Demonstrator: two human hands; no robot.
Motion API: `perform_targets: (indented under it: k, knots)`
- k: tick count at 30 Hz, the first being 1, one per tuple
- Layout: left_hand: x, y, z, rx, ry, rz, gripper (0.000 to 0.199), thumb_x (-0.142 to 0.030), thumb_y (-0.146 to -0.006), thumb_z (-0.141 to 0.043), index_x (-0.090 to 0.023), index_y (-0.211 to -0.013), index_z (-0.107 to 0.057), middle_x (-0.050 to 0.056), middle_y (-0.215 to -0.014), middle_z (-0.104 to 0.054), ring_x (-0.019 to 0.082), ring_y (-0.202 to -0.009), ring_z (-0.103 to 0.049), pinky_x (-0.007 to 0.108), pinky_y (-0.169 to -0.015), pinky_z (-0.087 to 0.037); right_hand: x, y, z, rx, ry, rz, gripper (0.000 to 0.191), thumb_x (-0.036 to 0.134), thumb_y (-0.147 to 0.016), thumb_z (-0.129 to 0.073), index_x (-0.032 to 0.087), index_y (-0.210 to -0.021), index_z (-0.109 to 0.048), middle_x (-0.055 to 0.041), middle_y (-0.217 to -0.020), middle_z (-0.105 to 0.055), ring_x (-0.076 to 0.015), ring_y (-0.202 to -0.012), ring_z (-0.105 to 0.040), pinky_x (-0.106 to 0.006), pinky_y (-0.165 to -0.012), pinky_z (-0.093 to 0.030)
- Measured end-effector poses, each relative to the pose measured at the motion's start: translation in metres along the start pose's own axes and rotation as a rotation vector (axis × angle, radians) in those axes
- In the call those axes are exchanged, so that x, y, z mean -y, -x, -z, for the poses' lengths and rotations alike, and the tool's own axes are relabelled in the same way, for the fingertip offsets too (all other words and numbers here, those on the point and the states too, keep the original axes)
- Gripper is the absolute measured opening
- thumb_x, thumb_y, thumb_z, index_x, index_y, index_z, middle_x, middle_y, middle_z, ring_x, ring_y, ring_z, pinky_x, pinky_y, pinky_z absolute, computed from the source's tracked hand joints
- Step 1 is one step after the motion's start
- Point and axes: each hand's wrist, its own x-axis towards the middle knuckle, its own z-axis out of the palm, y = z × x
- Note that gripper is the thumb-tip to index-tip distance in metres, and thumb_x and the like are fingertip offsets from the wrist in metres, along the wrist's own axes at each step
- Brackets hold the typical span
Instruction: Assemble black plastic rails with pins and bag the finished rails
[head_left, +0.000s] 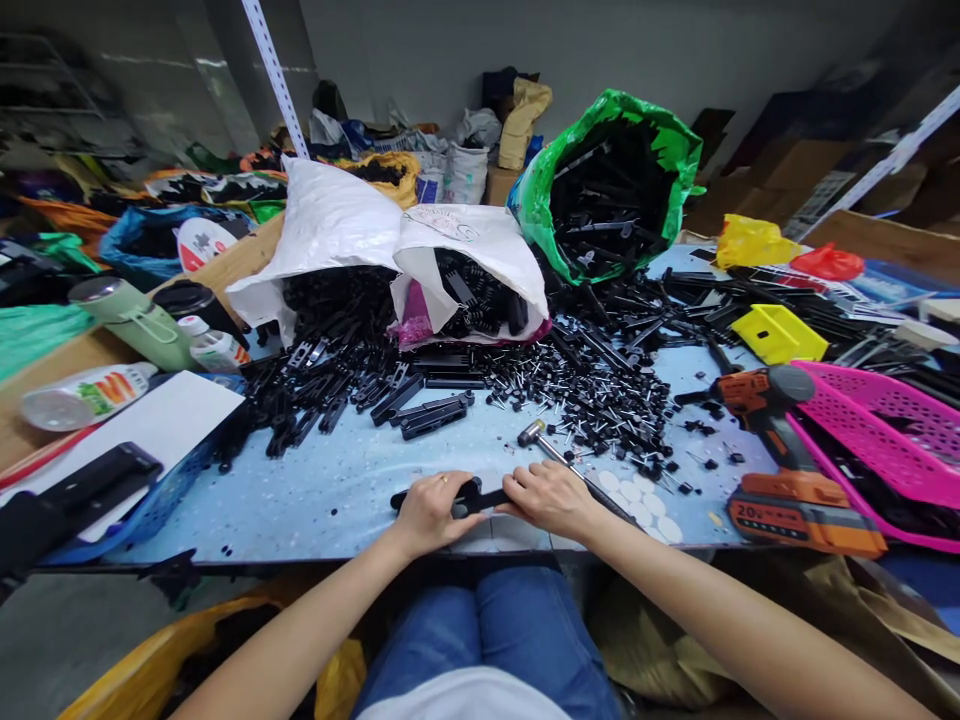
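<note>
Near the table's front edge, both hands hold a long black plastic part (486, 499). My left hand (436, 512) grips its left portion, thumb and fingers closed around it. With fingers curled, my right hand (551, 497) clasps the right end. Part of the black piece is hidden behind my fingers. Just beyond my right hand lies a small hammer (541, 436), its head pointing away to the left. White round discs (643, 505) lie flat to the right of the hammer handle. Several finished-looking black clamp-like parts (435, 412) rest on the blue tabletop (300, 515) farther back.
Black pieces with metal pins (600, 400) are heaped mid-table. Behind stand white sacks (337, 215) and a green sack (536, 205) of black parts. An orange cordless drill (780, 400) and pink basket (892, 420) are right; a green flask (139, 320) and blue tray (169, 490) are left.
</note>
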Motion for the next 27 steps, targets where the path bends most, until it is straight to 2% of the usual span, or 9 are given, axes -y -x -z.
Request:
perform_targets:
  k: [3, 6, 9, 11, 14, 18, 20, 23, 27]
  knots:
    - [-0.006, -0.004, 0.000, 0.204, -0.023, 0.070, 0.038, -0.045, -0.074, -0.057, -0.017, -0.100, -0.052, 0.008, -0.088, -0.065, 0.022, -0.079, -0.062, 0.032, -0.068, -0.049, -0.004, 0.003, -0.002, 0.107, -0.155, -0.117, 0.038, 0.048, -0.088, -0.039, 0.017, -0.080, -0.059, -0.0047, -0.076, -0.063, -0.0171, -0.069, -0.058, -0.027, -0.055, -0.029]
    - [-0.020, -0.014, -0.002, 0.385, -0.075, 0.131, 0.040, -0.045, -0.072, -0.061, -0.015, -0.098, -0.054, 0.009, -0.087, -0.064, 0.024, -0.084, -0.059, 0.033, -0.070, -0.048, -0.017, 0.007, -0.006, 0.142, -0.210, -0.345, 0.031, 0.040, -0.090, -0.040, 0.018, -0.081, -0.059, -0.0051, -0.082, -0.064, -0.0185, -0.081, -0.057, -0.025, -0.062, -0.033]
    - [-0.030, -0.038, -0.005, 0.394, -0.140, 0.133, 0.045, -0.045, -0.076, -0.057, -0.013, -0.107, -0.051, 0.012, -0.100, -0.060, 0.025, -0.098, -0.053, 0.034, -0.079, -0.045, -0.034, 0.015, -0.014, 0.192, -0.146, -0.575, 0.017, 0.025, -0.088, -0.045, 0.015, -0.092, -0.057, -0.0081, -0.092, -0.062, -0.0202, -0.086, -0.056, -0.025, -0.063, -0.034]
    - [-0.026, -0.064, -0.008, 0.381, -0.198, 0.146, 0.036, -0.034, -0.085, -0.047, -0.013, -0.114, -0.047, 0.011, -0.110, -0.056, 0.023, -0.104, -0.049, 0.032, -0.082, -0.042, -0.043, 0.021, -0.019, 0.235, -0.163, -0.608, 0.015, 0.017, -0.086, -0.044, 0.015, -0.094, -0.056, -0.0079, -0.092, -0.061, -0.0181, -0.082, -0.056, -0.024, -0.061, -0.034]
    - [-0.006, -0.109, -0.015, 0.394, -0.282, 0.205, 0.029, -0.008, -0.086, -0.033, -0.011, -0.109, -0.051, 0.013, -0.107, -0.057, 0.023, -0.100, -0.050, 0.034, -0.078, -0.042, -0.053, 0.033, -0.024, 0.262, -0.214, -0.611, 0.016, 0.013, -0.085, -0.041, 0.016, -0.088, -0.057, -0.0059, -0.089, -0.060, -0.0153, -0.077, -0.057, -0.023, -0.061, -0.033]
    - [0.019, -0.146, -0.028, 0.435, -0.287, 0.163, 0.025, -0.001, -0.081, -0.037, -0.010, -0.091, -0.059, 0.013, -0.095, -0.062, 0.023, -0.093, -0.054, 0.035, -0.079, -0.041, -0.072, 0.045, -0.022, 0.328, -0.205, -0.694, 0.013, 0.014, -0.080, -0.046, 0.017, -0.080, -0.058, -0.0051, -0.080, -0.062, -0.0166, -0.072, -0.059, -0.023, -0.057, -0.032]
    - [0.021, -0.148, -0.034, 0.445, -0.280, 0.146, 0.024, -0.001, -0.080, -0.039, -0.009, -0.084, -0.061, 0.013, -0.090, -0.062, 0.022, -0.091, -0.054, 0.033, -0.079, -0.041, -0.086, 0.043, -0.021, 0.316, -0.176, -0.746, 0.016, 0.017, -0.084, -0.043, 0.016, -0.080, -0.059, -0.0071, -0.078, -0.063, -0.0180, -0.071, -0.059, -0.024, -0.057, -0.033]
    - [0.014, -0.137, -0.031, 0.428, -0.277, 0.141, 0.025, 0.001, -0.079, -0.039, -0.010, -0.087, -0.061, 0.013, -0.093, -0.061, 0.022, -0.093, -0.054, 0.031, -0.076, -0.042, -0.109, 0.022, -0.023, 0.230, -0.144, -0.779, 0.025, 0.021, -0.090, -0.033, 0.014, -0.093, -0.056, -0.0101, -0.092, -0.061, -0.0186, -0.084, -0.058, -0.024, -0.066, -0.037]
    - [0.008, -0.102, 0.002, 0.372, -0.290, 0.181, 0.027, -0.005, -0.084, -0.036, -0.013, -0.100, -0.057, 0.010, -0.098, -0.058, 0.021, -0.094, -0.052, 0.030, -0.079, -0.042, -0.130, -0.021, -0.035, 0.171, -0.169, -0.747, 0.021, 0.018, -0.088, -0.039, 0.016, -0.101, -0.055, -0.0096, -0.106, -0.058, -0.0182, -0.102, -0.051, -0.022, -0.077, -0.037]
